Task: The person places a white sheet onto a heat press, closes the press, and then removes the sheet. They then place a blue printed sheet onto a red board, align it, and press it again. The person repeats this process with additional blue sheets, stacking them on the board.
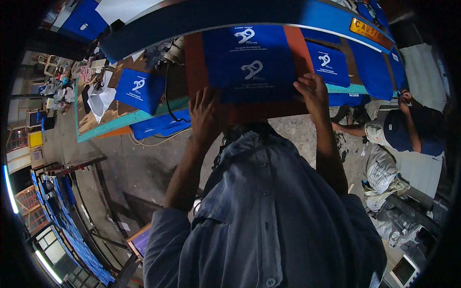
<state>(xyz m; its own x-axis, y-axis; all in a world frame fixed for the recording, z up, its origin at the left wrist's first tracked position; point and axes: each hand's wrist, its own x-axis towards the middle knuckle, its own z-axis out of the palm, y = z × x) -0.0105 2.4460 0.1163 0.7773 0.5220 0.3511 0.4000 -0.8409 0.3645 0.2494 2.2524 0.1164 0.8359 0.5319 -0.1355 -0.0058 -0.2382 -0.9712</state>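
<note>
A blue cloth piece (248,57) with white printed designs lies flat on an orange-red board (196,62) in front of me. My left hand (207,109) rests at the cloth's lower left corner, its fingers stretched over the board's near edge. At the lower right corner, my right hand (313,93) has its thumb and fingertips pinched together on the cloth's edge. The cloth's far end runs up to the blue beam of a machine (230,19), which hides what lies beyond.
More printed blue pieces lie on the worktable, one at left (137,91) and one at right (329,65). The table has a green edge (108,126). A person in dark clothing (413,127) is at the right. Bags of plastic (382,170) lie below them. A rack (72,225) stands lower left.
</note>
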